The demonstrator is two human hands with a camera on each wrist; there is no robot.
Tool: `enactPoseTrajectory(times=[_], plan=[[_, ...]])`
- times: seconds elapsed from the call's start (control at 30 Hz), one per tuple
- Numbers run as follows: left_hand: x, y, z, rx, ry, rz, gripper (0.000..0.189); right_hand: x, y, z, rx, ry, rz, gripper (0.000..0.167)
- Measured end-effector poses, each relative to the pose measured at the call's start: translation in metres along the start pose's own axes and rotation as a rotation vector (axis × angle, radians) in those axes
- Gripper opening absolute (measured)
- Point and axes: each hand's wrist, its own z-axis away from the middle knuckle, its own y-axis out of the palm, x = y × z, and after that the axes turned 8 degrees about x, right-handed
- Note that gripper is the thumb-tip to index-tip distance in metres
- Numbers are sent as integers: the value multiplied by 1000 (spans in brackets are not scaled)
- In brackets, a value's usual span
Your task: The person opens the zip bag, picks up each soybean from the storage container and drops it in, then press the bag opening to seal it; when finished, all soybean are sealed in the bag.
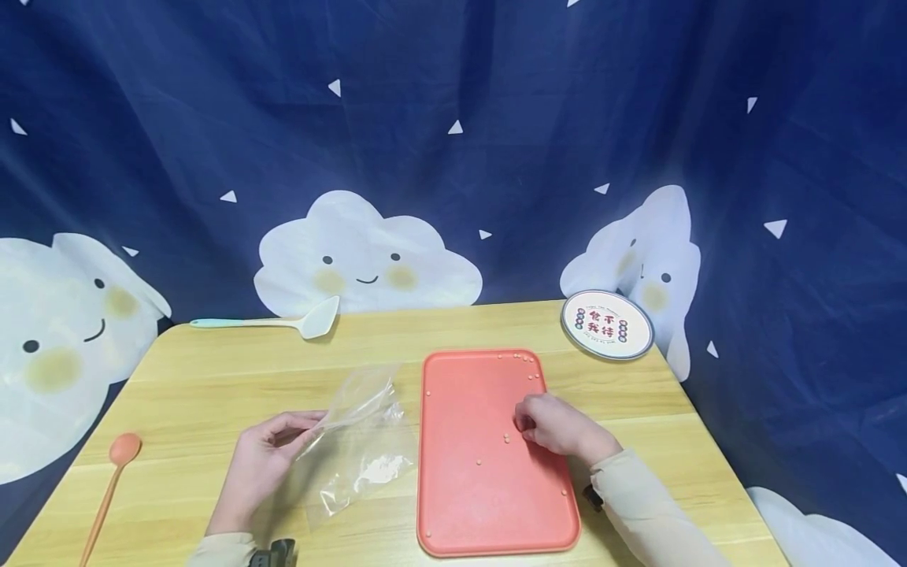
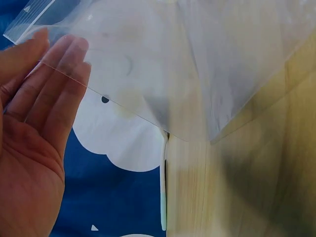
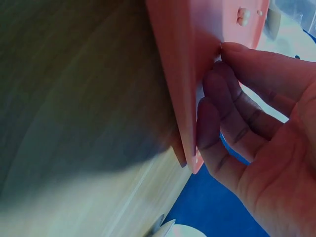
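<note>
My left hand (image 1: 265, 453) pinches the mouth of a clear zip bag (image 1: 364, 441) between thumb and fingers. The bag hangs over the wood table, left of a coral-red tray (image 1: 460, 504); its zip strip (image 2: 29, 17) shows in the left wrist view. Over the tray's right side is my right hand (image 1: 560, 425), fingers bent downward. In the right wrist view its thumb (image 3: 266, 69) and fingertips come close together at the tray's surface; I cannot tell whether a ball is between them. Several small pale balls (image 1: 506, 439) lie scattered on the tray, some along its far right corner.
At the table's back left lies a white spatula (image 1: 319, 319) with a mint handle. An orange spoon (image 1: 124, 449) is at the left edge. An oval plate (image 1: 608, 324) with red lettering stands at the back right, by the blue cloud-patterned curtain (image 1: 453, 157).
</note>
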Motion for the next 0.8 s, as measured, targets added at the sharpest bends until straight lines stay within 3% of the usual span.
enactPoseTrajectory(times=[0.23, 0.43, 0.67, 0.8], plan=[[0, 2, 1, 6, -11, 31, 8, 9, -9, -9, -14, 71, -125, 17], [1, 2, 1, 4, 1, 32, 8, 28, -26, -28, -82, -7, -204, 9], [1, 3, 1, 15, 15, 53, 10, 67, -42, -61, -157, -35, -274, 9], [0, 3, 1, 15, 6, 57, 10, 89, -47, -82, -199, -105, -356, 8]])
